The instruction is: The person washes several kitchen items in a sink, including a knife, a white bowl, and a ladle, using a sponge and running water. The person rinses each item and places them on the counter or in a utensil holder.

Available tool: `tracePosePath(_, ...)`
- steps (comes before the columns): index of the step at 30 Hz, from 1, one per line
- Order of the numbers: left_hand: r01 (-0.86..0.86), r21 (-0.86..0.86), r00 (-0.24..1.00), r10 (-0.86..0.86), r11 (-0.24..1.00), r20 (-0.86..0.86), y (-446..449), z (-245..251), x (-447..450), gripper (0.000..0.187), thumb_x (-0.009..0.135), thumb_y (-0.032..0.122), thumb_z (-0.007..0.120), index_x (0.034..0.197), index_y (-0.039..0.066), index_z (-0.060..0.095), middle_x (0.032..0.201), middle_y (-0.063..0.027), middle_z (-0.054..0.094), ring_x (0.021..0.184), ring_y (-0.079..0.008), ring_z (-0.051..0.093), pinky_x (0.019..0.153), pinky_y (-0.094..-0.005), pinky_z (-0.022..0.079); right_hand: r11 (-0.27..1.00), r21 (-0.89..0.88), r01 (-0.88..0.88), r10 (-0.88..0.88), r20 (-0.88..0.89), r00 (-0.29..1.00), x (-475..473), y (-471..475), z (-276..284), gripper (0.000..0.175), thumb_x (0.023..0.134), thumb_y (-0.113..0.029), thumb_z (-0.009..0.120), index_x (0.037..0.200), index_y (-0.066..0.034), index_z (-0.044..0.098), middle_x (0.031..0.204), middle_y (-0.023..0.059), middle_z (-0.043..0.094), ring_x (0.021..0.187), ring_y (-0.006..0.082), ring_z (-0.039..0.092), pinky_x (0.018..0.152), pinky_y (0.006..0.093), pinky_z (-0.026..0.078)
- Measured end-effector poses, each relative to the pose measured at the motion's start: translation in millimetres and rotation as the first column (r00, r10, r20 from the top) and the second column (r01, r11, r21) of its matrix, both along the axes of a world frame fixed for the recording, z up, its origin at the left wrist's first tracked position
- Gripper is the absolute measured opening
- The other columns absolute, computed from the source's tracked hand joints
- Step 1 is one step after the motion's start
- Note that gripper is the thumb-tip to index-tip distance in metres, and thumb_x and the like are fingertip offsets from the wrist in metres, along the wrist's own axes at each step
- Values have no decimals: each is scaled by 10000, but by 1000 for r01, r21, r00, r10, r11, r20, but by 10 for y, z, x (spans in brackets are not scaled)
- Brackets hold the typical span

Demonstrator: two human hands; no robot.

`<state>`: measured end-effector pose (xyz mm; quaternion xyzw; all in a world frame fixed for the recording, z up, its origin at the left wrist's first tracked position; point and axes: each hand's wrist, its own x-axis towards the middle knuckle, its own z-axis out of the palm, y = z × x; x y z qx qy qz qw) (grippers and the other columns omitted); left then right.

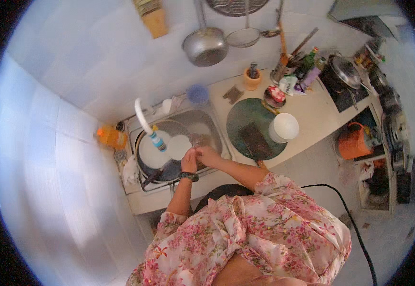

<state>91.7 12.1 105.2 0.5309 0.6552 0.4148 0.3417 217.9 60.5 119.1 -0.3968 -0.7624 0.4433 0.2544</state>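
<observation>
My left hand (189, 159) and my right hand (208, 156) meet over the front of a metal sink (219, 125). A blurred brownish thing (201, 138) shows just beyond my fingertips; I cannot tell whether either hand grips it. Inside the sink, at the left, lies a wide dark pan (170, 174) with pale round dishes (180, 146) in it. Above them hangs the blue nozzle (158, 142) of a white faucet hose (141, 115). On the wrist of my left arm is a dark band (188, 176).
Right of the sink, a round green board (239, 123) bears a cleaver (254, 139) and white stacked bowls (284, 128). An orange bottle (112, 138) stands left. A blue scrubber (197, 93) sits behind the sink. A saucepan (205, 46) hangs overhead. A black cable (350, 211) runs at right.
</observation>
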Motion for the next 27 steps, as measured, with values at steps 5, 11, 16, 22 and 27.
tracePosePath(5, -113, 4, 990, 112, 994, 82, 25, 117, 39, 433, 901, 417, 461, 1122, 67, 587, 991, -74, 631, 861, -173, 590, 745, -297, 468, 952, -28, 304, -299, 111, 948, 669, 863, 524, 216, 756, -229, 615, 835, -30, 586, 733, 165, 618, 690, 320, 606, 608, 401, 465)
tracePosePath(11, -149, -124, 948, 178, 981, 264, -277, -183, -207, 249, 872, 244, 544, 1008, 56, 632, 903, -27, 620, 733, -108, 572, 608, -254, 480, 574, 505, 644, -761, 38, 648, 2249, 2349, 857, 243, 774, -246, 580, 798, -3, 577, 709, 196, 606, 730, 393, 596, 638, 462, 474)
tracePosePath(16, -246, -260, 862, 333, 934, 381, -632, -409, -268, 179, 881, 167, 536, 978, 50, 631, 827, -29, 621, 732, -110, 581, 608, -263, 502, 436, 590, 679, -870, 85, 485, 3367, 3130, 872, 306, 773, -307, 580, 753, -5, 630, 644, 132, 631, 628, 289, 624, 631, 386, 482)
tracePosePath(22, -351, -324, 778, 466, 879, 422, -816, -353, -200, 172, 878, 160, 532, 971, 40, 613, 853, -62, 638, 748, -147, 610, 625, -281, 518, 436, 512, 740, -882, 79, 465, 3888, 3668, 724, 281, 817, -278, 535, 757, -21, 630, 695, 182, 610, 684, 351, 602, 651, 427, 486)
tracePosePath(27, -382, -348, 788, 499, 856, 361, -777, -283, -134, 183, 869, 136, 520, 980, 20, 608, 879, -84, 644, 776, -148, 618, 626, -264, 518, 537, 655, 532, -843, 384, 377, 3979, 3938, 633, 317, 752, -378, 600, 793, -69, 655, 772, 119, 641, 676, 301, 608, 668, 412, 491)
